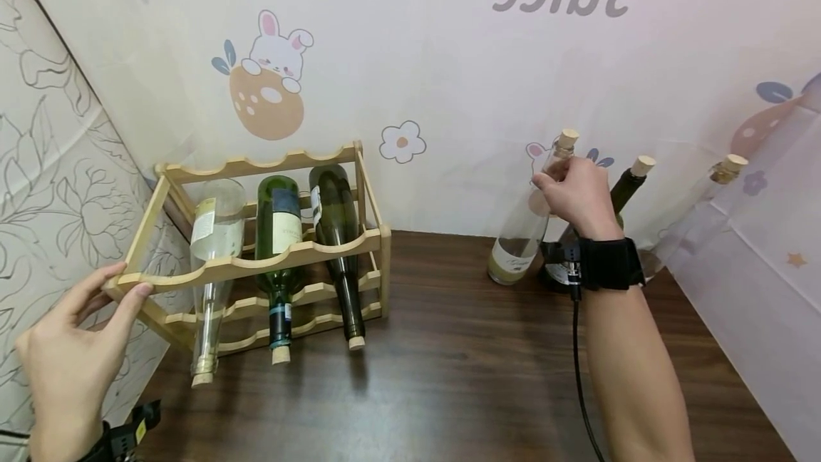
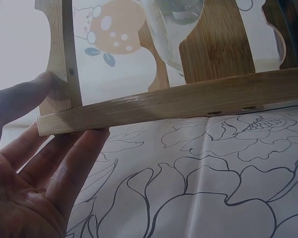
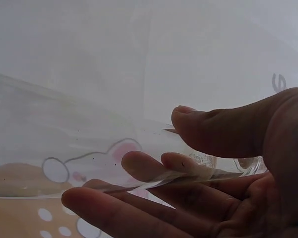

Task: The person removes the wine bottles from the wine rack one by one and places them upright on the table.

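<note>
On my head feed, soft, even light spread over the pale wall point(image 1: 436, 55), with a faint pinkish cast toward the upper right, while the dark bench point(image 1: 436, 383) carried a blurry sheen and dim shadows beneath the wooden rack point(image 1: 368, 239), and wide-lens distortion splayed upright lines outward. My left wrist feed was backlit, its upper left corner blown out to white and the left grip point(image 2: 44, 191) sunk in shade. The right wrist feed came through grey and hazy, the right grip point(image 3: 228, 198) dark against the paler wall and the clear bottle point(image 3: 64, 134) showing only faint reflections.
</note>
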A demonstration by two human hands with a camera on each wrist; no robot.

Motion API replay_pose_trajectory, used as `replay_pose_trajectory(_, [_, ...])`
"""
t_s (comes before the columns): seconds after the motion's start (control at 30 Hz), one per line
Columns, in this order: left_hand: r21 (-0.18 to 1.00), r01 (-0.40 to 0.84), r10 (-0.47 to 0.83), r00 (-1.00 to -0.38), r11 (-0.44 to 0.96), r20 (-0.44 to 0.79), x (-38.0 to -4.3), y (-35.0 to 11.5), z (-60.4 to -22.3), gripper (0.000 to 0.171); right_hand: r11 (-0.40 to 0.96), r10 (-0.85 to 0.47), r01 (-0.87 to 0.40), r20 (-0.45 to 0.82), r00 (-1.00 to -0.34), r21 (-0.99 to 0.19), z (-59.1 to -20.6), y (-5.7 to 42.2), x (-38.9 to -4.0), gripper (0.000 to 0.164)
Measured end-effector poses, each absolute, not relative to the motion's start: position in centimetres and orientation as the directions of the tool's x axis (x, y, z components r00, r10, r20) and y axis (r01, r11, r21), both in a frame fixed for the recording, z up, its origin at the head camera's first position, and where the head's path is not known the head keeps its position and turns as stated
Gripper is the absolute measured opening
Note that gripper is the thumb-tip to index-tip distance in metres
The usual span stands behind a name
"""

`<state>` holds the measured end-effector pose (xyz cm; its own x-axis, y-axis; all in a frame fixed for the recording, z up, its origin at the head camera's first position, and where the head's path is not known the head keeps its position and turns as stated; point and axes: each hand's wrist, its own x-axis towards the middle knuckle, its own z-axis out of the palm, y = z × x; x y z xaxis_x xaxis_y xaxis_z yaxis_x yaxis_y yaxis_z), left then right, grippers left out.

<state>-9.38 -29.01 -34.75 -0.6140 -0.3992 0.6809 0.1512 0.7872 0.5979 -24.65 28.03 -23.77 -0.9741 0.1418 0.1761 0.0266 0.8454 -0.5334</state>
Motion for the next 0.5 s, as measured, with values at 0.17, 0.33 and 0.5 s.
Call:
replay_pose_trajectory(0.17, [0.596,0.145,-0.396,-0.621,0.789,0.676,-9.48,-28.95,-34.70,0.039,0.833,0.151,0.040,0.157,-0.976,-0.551,-24.42,28.12,-24.81,0.050])
replay_pose_trajectory(0.33, [0.603,0.135,-0.402,-0.630,0.786,0.665,-9.45,-28.99,-34.83,0.041,0.833,0.159,0.048,0.155,-0.975,-0.552,-24.72,28.28,-24.89,0.051])
replay_pose_trajectory(0.5, [0.614,0.127,-0.418,-0.624,0.779,0.660,-9.53,-28.98,-34.82,0.042,0.830,0.182,0.051,0.183,-0.966,-0.556,-24.91,28.34,-24.98,0.048])
